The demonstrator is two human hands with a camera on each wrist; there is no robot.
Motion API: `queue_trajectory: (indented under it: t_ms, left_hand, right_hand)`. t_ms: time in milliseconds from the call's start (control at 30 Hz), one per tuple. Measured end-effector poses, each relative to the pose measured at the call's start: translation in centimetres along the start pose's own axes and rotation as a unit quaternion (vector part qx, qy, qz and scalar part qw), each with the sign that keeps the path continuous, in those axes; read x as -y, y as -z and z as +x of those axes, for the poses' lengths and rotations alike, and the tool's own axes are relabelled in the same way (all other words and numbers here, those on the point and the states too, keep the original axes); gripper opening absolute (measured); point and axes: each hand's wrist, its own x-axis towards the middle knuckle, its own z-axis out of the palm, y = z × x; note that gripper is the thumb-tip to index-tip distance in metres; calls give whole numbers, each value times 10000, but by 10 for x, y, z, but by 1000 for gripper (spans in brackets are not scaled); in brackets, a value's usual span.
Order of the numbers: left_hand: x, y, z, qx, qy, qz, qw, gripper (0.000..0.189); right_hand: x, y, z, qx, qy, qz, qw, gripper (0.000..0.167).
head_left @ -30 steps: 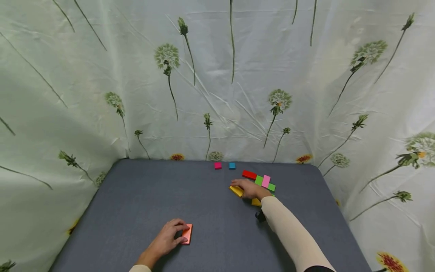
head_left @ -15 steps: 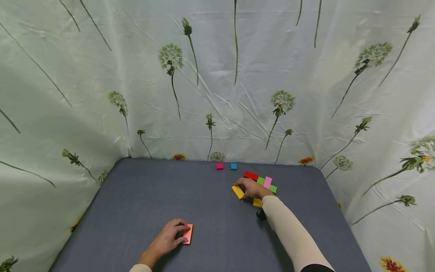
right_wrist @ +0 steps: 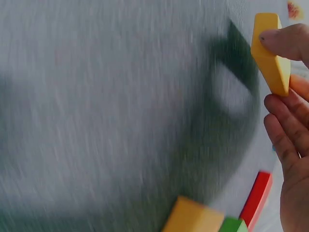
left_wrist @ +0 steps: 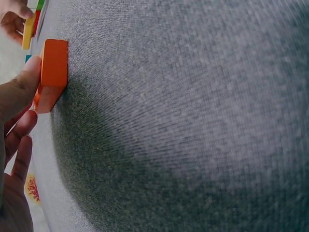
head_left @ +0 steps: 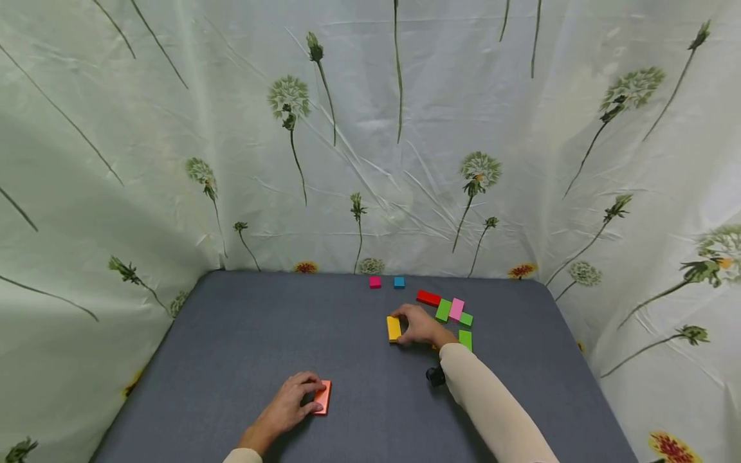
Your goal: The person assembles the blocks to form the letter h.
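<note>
My left hand [head_left: 292, 403] pinches an orange block [head_left: 322, 397] lying flat at the table's near middle. The left wrist view has the thumb against one side of the orange block [left_wrist: 54, 65], fingertips at its far end. Farther out and to the right, my right hand [head_left: 418, 325] grips a yellow block [head_left: 393, 329] between thumb and fingers. In the right wrist view the yellow block [right_wrist: 272, 55] hangs above the cloth, its shadow apart from it. Under the right wrist, a second yellow block [right_wrist: 193, 217] is mostly hidden in the head view.
Beyond the right hand lie a red block [head_left: 428, 298], a pink block [head_left: 456, 308] and several green blocks [head_left: 443, 310]. A small magenta block [head_left: 375, 282] and a blue block [head_left: 399, 282] sit by the back edge. A floral curtain [head_left: 370, 141] surrounds the dark grey table [head_left: 243, 334].
My right hand has drawn the yellow block slightly left and turned it to point more nearly straight ahead. A green block by the right forearm has come into view. The left hand stays put.
</note>
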Motion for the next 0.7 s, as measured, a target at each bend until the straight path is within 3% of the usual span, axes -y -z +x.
queue_trajectory:
  t_ms: [333, 633, 700]
  left_hand:
    - [2, -3, 0, -170, -222, 124, 9995, 30]
    - [-4, 5, 4, 695, 672, 42, 9953, 26]
    - [-4, 5, 5, 774, 751, 15, 9942, 26]
  right_hand:
    - [31, -26, 1, -161, 360, 409, 9984, 54]
    - [58, -45, 9, -235, 292, 593, 9975, 56]
    - [64, -48, 11, -210, 289, 583, 9977, 56]
